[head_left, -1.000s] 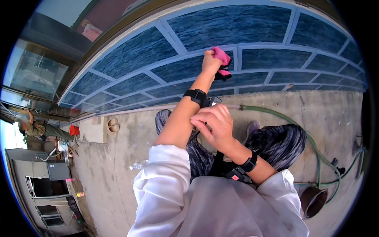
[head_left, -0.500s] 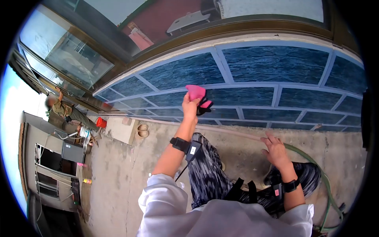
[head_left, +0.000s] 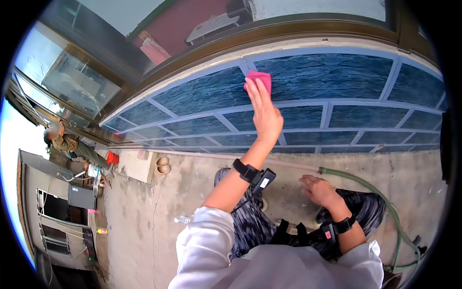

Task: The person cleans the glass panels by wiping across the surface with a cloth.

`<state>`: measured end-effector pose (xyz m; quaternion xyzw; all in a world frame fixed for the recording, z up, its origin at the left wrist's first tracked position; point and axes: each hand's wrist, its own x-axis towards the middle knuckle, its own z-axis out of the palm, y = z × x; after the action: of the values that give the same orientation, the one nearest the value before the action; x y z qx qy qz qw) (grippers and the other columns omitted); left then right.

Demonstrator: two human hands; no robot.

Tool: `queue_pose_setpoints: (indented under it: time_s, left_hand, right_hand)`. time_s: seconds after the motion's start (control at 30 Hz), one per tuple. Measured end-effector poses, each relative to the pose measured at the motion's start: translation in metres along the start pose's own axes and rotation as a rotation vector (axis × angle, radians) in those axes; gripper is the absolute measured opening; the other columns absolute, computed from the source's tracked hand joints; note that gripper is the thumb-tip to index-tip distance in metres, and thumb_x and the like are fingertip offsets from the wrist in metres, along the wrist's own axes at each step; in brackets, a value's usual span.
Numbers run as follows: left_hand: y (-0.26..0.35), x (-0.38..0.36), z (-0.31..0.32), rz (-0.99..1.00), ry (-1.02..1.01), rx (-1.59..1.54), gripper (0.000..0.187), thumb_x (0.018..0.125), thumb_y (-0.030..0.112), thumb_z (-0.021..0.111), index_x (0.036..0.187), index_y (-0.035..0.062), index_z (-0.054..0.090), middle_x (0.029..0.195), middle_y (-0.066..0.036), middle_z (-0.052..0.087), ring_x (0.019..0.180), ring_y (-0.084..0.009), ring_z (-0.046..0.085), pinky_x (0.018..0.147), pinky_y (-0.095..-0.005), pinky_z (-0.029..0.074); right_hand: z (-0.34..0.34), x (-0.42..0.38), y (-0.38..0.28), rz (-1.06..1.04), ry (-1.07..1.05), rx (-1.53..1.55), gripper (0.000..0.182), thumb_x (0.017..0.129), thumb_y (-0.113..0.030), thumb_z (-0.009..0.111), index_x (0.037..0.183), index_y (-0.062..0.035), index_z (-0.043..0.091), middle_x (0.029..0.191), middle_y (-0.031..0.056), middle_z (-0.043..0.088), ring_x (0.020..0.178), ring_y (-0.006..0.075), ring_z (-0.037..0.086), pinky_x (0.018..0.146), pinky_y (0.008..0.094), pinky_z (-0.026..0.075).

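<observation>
My left hand (head_left: 265, 113) presses a pink cloth (head_left: 260, 82) against the blue tiled wall (head_left: 327, 77), at a pale joint between two tiles of the top row. Its fingers lie extended over the cloth. My right hand (head_left: 319, 190) hangs over the concrete near my knee, fingers apart and nothing in them. Just above it a hose (head_left: 353, 177), pink on the left and green on the right, runs along the foot of the wall.
At the far left another person (head_left: 72, 144) stands by the windows, near a red bucket (head_left: 112, 157). Slippers (head_left: 163, 165) and a clear bottle (head_left: 183, 219) are on the concrete floor (head_left: 139, 212). A window ledge (head_left: 325, 44) tops the wall.
My left hand has moved up and to the right with the pink cloth, now spread flat on the wall instead of bunched. My right hand has shifted slightly down and left.
</observation>
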<state>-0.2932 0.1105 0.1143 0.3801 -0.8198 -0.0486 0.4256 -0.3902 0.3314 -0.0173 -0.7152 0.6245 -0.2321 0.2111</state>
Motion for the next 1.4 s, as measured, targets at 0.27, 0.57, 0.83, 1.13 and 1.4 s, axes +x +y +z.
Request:
queue_pose_setpoints:
  time_s: [0.27, 0.57, 0.83, 1.13, 1.4]
  left_hand:
    - [-0.026, -0.004, 0.016, 0.334, -0.066, 0.459, 0.08, 0.064, -0.016, 0.049, 0.14, -0.0032, 0.025, 0.149, -0.022, 0.018, 0.138, -0.0357, 0.021, 0.085, -0.0342, 0.047]
    - [-0.024, 0.032, -0.004, 0.279, 0.134, 0.575, 0.078, 0.068, -0.013, 0.049, 0.14, -0.0041, 0.022, 0.15, -0.022, 0.015, 0.137, -0.0373, 0.021, 0.092, -0.0376, 0.042]
    - [-0.056, -0.045, 0.047, 0.198, -0.105, 0.563, 0.07, 0.071, -0.01, 0.049, 0.138, -0.0042, 0.029, 0.148, -0.022, 0.021, 0.137, -0.0359, 0.023, 0.088, -0.0379, 0.044]
    - [0.014, 0.053, 0.012, 0.537, 0.157, 0.406, 0.067, 0.072, -0.008, 0.048, 0.137, -0.004, 0.032, 0.147, -0.024, 0.022, 0.133, -0.0412, 0.028, 0.094, -0.0426, 0.039]
    - [-0.017, -0.007, 0.082, 0.919, -0.301, 0.551, 0.057, 0.078, 0.0, 0.046, 0.135, -0.0003, 0.04, 0.147, -0.009, 0.031, 0.134, -0.0225, 0.033, 0.076, -0.0313, 0.039]
  right_hand:
    - [0.001, -0.007, 0.012, 0.114, -0.022, -0.119, 0.036, 0.077, -0.021, 0.063, 0.109, -0.006, 0.057, 0.106, 0.0124, 0.06, 0.091, 0.0305, 0.062, 0.078, 0.0398, 0.051]
    - [0.0, -0.006, 0.008, 0.084, -0.063, -0.06, 0.033, 0.08, -0.024, 0.06, 0.109, -0.0074, 0.057, 0.104, 0.0114, 0.06, 0.089, 0.0305, 0.062, 0.078, 0.04, 0.051]
    - [0.004, -0.002, 0.003, 0.09, -0.109, -0.109, 0.037, 0.079, -0.026, 0.061, 0.111, -0.0054, 0.057, 0.108, 0.0111, 0.059, 0.093, 0.0296, 0.061, 0.08, 0.0388, 0.05]
    - [-0.002, -0.005, -0.001, 0.136, -0.032, -0.086, 0.028, 0.08, -0.024, 0.061, 0.102, -0.0063, 0.058, 0.1, 0.0114, 0.061, 0.09, 0.0286, 0.062, 0.08, 0.0397, 0.048]
    - [0.003, 0.0, 0.003, 0.124, -0.111, -0.132, 0.036, 0.078, -0.026, 0.063, 0.108, -0.0076, 0.056, 0.101, 0.0105, 0.06, 0.085, 0.0289, 0.063, 0.076, 0.0376, 0.05]
